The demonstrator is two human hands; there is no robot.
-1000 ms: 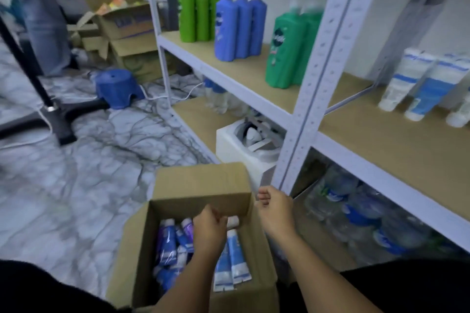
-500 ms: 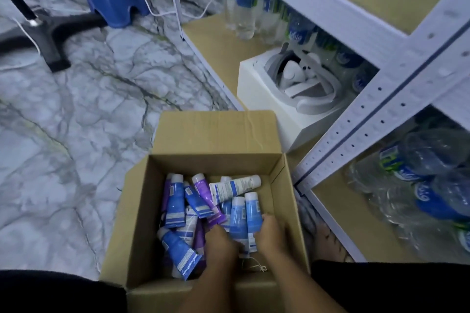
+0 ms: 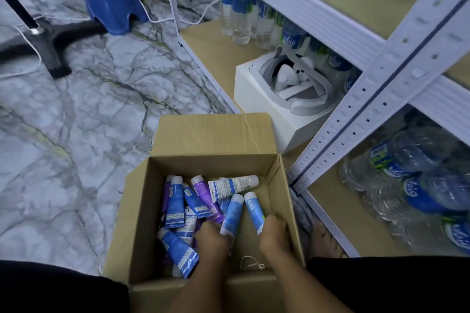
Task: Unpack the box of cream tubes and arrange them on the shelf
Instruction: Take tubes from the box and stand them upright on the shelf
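**Open carton, cream tubes: both hands drawing stock**

Item: brown corrugated cardboard box [image 3: 203,211], flaps open, on the marbled floor at 6 o'clock of the view, just beside the white metal shelf upright [image 3: 381,99] at 3 o'clock.

Grips: left hand [image 3: 212,237] grasps the crimped end of a light-blue plastic cream tube [image 3: 232,213]; right hand [image 3: 274,235] grasps a second light-blue cream tube [image 3: 254,209]. Both tubes point caps-up toward 12 o'clock.

Handling note: best lifted straight up by the flat crimp, clear of the neighbouring tubes, then carried to the shelf, judging by the task.

Count, visible contents: about four dark-blue tubes, two light-blue (in hand), two or three purple, one or two white; the pile hides others, so totals are approximate. One loose string on the box bottom at 6 o'clock.
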